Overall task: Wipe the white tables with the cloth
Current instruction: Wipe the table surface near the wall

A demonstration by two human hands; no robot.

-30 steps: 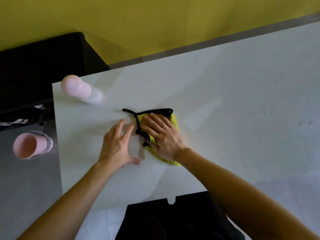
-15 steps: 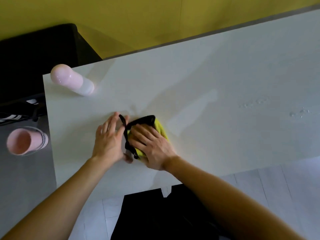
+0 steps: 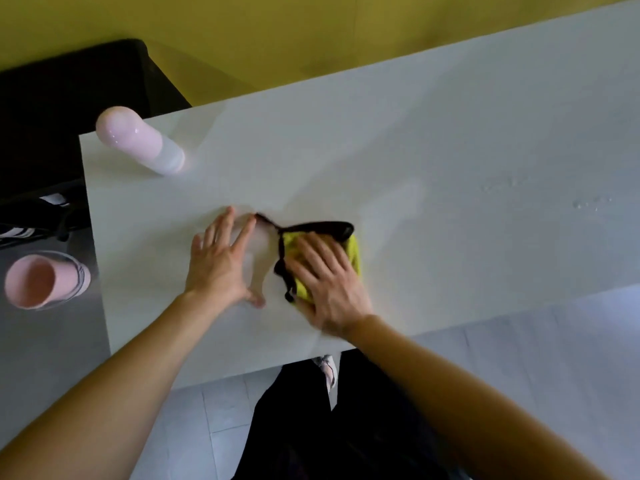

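A yellow cloth [image 3: 352,252] with a black edge and a black strap lies folded on the white table [image 3: 433,140], near its front edge. My right hand [image 3: 327,284] presses flat on the cloth, fingers spread and straight, covering most of it. My left hand [image 3: 221,263] rests flat on the bare tabletop just left of the cloth, fingers straight, a small gap between it and the black strap. Water droplets [image 3: 588,202] sit on the table to the far right.
A pink and white bottle [image 3: 138,142] stands near the table's left back corner. A pink cup [image 3: 41,280] sits on a grey surface left of the table. A black chair [image 3: 69,98] stands behind it. A yellow wall runs along the back.
My right hand has slid the cloth to the right, away from my left hand, and the black strap has stretched out. My left hand has stayed flat on the table.
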